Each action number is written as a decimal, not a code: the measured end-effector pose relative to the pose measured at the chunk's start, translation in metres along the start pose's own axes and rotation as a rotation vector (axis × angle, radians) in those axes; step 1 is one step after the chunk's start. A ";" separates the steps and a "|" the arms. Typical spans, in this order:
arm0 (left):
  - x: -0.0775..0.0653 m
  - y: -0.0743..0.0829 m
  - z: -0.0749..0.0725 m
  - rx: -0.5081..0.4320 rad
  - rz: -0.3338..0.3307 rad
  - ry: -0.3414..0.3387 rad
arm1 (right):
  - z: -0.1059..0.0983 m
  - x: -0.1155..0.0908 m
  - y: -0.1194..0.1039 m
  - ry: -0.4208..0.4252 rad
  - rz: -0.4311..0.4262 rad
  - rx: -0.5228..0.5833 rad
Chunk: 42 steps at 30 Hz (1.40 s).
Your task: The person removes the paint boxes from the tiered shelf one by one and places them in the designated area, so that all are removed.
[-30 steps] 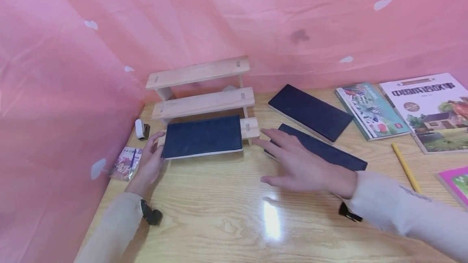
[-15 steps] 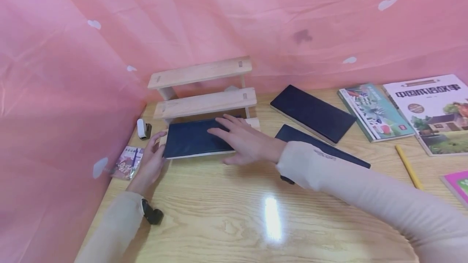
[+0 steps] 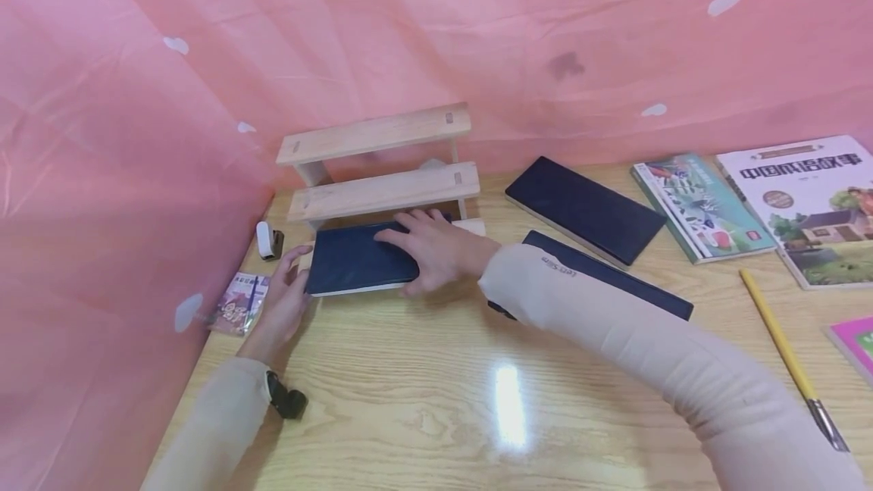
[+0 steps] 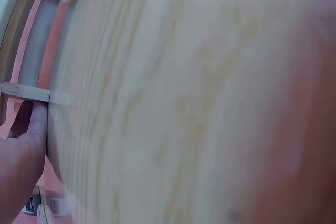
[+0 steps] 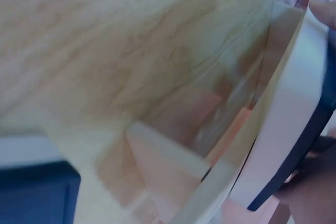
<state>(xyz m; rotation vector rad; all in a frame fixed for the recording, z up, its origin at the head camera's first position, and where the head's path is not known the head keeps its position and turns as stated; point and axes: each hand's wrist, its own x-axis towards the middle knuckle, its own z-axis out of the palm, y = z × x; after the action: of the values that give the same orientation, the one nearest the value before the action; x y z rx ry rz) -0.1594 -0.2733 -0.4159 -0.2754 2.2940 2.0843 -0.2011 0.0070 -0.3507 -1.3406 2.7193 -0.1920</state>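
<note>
A dark blue notebook (image 3: 355,260) with pale page edges lies flat on the lowest step of a three-step wooden rack (image 3: 385,194). My right hand (image 3: 436,252) holds its right part, fingers spread over the cover and thumb at the front edge. In the right wrist view the notebook (image 5: 294,114) juts past the step's front, with my fingers (image 5: 315,187) on its dark side. At the left end of that step, my left hand (image 3: 281,298) grips the wood beside the notebook. The left wrist view shows my fingers (image 4: 37,121) against the rack (image 4: 26,92).
Two more dark notebooks (image 3: 583,207) lie right of the rack, one partly under my right sleeve. Farther right are a teal book (image 3: 705,207), a white picture book (image 3: 805,203) and a yellow-handled brush (image 3: 780,339). A stapler (image 3: 268,241) and small packet (image 3: 240,303) sit at left.
My right hand has swung left from above the front loose notebook onto the one on the lowest step. The left hand stays at the rack's end.
</note>
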 end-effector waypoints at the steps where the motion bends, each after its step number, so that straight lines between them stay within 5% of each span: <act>1: 0.000 0.001 0.000 0.002 0.003 0.002 | -0.001 0.002 0.001 -0.006 -0.005 0.005; 24: -0.001 -0.001 0.003 0.006 -0.015 0.008 | 0.009 -0.002 0.004 0.122 -0.019 0.070; 36: -0.001 -0.001 -0.003 0.041 0.040 -0.025 | 0.007 -0.033 -0.014 0.269 -0.027 0.078; 42: 0.000 -0.003 -0.002 -0.029 0.015 -0.053 | 0.007 -0.061 -0.027 0.373 0.022 0.093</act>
<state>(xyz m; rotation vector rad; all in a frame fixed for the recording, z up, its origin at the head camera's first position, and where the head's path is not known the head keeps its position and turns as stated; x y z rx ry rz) -0.1585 -0.2753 -0.4188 -0.2022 2.2451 2.1066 -0.1422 0.0389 -0.3513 -1.3666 2.9723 -0.6162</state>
